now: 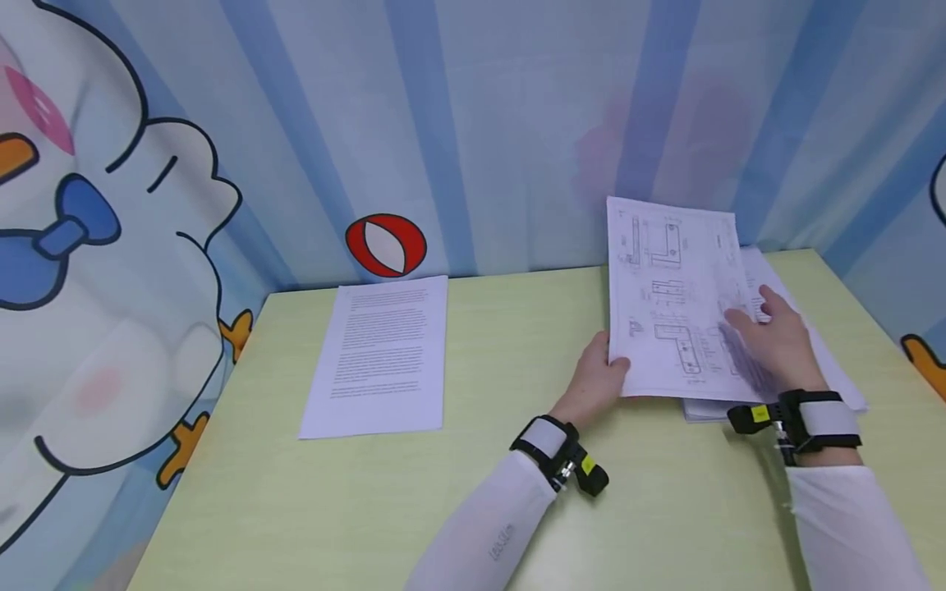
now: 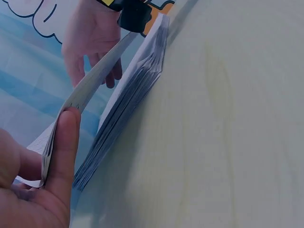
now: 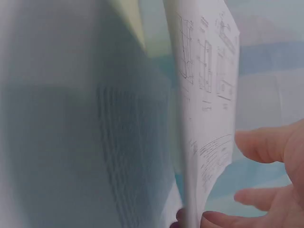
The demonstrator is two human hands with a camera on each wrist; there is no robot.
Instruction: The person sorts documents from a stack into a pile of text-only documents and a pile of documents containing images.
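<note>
Left hand [image 1: 594, 379]: one, pinching the near left corner of a sheaf of drawings [image 1: 668, 287], thumb over the printed face. Right hand [image 1: 785, 341]: one, fingers spread apart at the sheaf's right edge, with no grip that could be made out; whether a fingertip touched the paper could not be told.

Sheaf of drawings: several sheets thick, top face printed with bracket-like outlines; held above the right part of the table [image 1: 502, 345], slightly bowed, a gap between it and the pile beneath. Pile of papers [image 2: 126, 102]: many-layered, lying on the table under and to the right of the sheaf. Text page [image 1: 388, 361]: flat, at the left, well apart from both hands.

Risks, by judgement. Slippage: support seemed to come from one corner, so the far side could sag, or the inner sheets slide out of line, if the pinch loosened. Creasing: too hard a squeeze, or a thumb pushed into the bowed face, could bend the paper. Mixing: a sheet shed from the sheaf could land on the pile and be hard to pick out. Disturbance: a low sweep of the right fingers or the wrist camera [image 1: 754, 415] could catch the pile's top sheets and skew its layers.
</note>
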